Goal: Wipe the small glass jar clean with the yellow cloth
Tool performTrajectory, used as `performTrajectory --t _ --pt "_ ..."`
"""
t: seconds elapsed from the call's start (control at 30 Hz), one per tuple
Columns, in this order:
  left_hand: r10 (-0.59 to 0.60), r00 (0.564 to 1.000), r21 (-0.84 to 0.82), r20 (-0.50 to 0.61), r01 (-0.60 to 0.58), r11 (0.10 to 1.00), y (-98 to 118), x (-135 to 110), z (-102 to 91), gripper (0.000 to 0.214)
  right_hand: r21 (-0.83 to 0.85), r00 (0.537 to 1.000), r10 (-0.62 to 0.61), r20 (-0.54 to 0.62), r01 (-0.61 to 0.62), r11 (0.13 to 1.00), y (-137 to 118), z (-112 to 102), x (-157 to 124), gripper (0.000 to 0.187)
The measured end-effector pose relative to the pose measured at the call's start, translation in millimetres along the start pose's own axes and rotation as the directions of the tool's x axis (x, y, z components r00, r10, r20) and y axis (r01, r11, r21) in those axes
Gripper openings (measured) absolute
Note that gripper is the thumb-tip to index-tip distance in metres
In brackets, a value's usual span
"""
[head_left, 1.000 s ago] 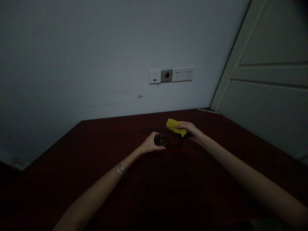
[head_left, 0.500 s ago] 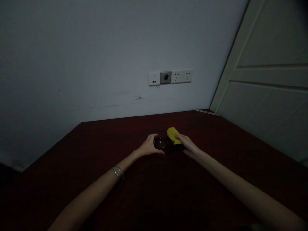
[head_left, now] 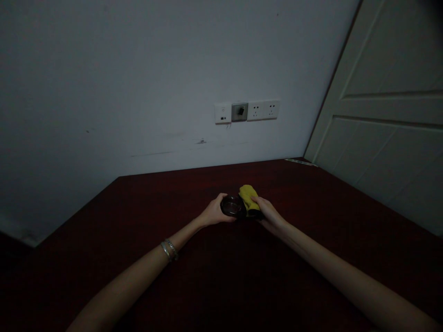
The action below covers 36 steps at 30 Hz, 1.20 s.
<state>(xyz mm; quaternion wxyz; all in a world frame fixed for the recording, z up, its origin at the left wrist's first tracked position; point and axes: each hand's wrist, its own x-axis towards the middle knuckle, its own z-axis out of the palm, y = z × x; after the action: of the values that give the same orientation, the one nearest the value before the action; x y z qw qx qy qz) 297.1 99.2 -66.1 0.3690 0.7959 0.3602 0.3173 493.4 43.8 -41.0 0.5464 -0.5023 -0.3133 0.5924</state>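
Note:
A small dark round glass dish (head_left: 232, 206) sits on the dark red table (head_left: 221, 276), near its middle. My left hand (head_left: 214, 213) is wrapped round the dish's left side and holds it. My right hand (head_left: 267, 214) grips a folded yellow cloth (head_left: 248, 195) and presses it against the dish's right side. Both arms reach forward from the near edge. A metal bracelet (head_left: 169, 249) circles my left wrist.
A white wall stands behind the table with a row of sockets and a switch (head_left: 246, 111). A white panelled door (head_left: 387, 110) runs along the table's right side. The room is dim.
My right hand has brought the yellow cloth down and left from beside the dish until it touches it. The left hand has kept its hold on the dish.

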Motion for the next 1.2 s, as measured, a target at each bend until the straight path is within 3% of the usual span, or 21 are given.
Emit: performTrajectory --t 0.23,0.33,0.4,0.43,0.5,0.57,0.67,0.8,1.03,1.2 --pt "0.014 0.994 -0.307 -0.108 -0.047 0.951 0.6 2.3 11.1 0.081 -0.115 0.99 -0.108 0.089 0.118 0.986 -14.7 -9.5 12.2 0.016" --pt "-0.006 0.989 -0.283 -0.148 -0.037 0.958 0.3 4.4 15.1 0.083 -0.197 0.974 -0.211 0.088 0.224 0.954 -28.8 -20.1 26.3 0.028" --pt "-0.01 0.987 -0.247 -0.159 -0.029 0.969 2.3 4.9 15.9 0.082 -0.287 0.929 -0.349 0.126 0.371 0.883 -38.7 -26.8 34.0 0.038" --pt "-0.01 0.987 -0.238 -0.159 -0.029 0.971 3.3 4.9 15.9 0.081 -0.372 0.866 -0.452 0.216 0.501 0.782 -43.1 -28.9 36.6 0.042" --pt "-0.007 0.986 -0.233 -0.168 -0.033 0.972 4.8 4.7 15.6 0.08 -0.496 0.698 -0.562 0.444 0.713 0.495 -50.0 -28.8 38.8 0.048" --pt "-0.006 0.982 -0.224 -0.19 -0.037 0.974 4.7 4.3 15.1 0.08 -0.54 0.559 -0.527 0.641 0.815 0.208 -54.5 -23.3 38.0 0.052" --pt "-0.002 0.978 -0.206 -0.209 -0.042 0.978 3.4 3.4 14.3 0.079 -0.551 0.481 -0.407 0.776 0.832 -0.066 -59.1 -10.0 35.0 0.056" --pt "0.007 0.975 -0.187 -0.224 -0.05 0.981 5.0 2.1 12.8 0.075 -0.524 0.454 -0.295 0.841 0.82 -0.233 -62.3 2.1 32.6 0.054" --pt "0.017 0.964 -0.105 -0.267 -0.047 0.993 11.9 0.4 12.5 0.075 -0.515 0.433 -0.293 0.852 0.789 -0.333 -56.1 4.7 15.7 0.045" --pt "-0.037 0.948 -0.103 -0.315 0.004 0.995 10.0 1.1 12.4 0.076 -0.582 0.486 -0.321 0.813 0.712 -0.393 -44.2 4.9 -7.1 0.046"
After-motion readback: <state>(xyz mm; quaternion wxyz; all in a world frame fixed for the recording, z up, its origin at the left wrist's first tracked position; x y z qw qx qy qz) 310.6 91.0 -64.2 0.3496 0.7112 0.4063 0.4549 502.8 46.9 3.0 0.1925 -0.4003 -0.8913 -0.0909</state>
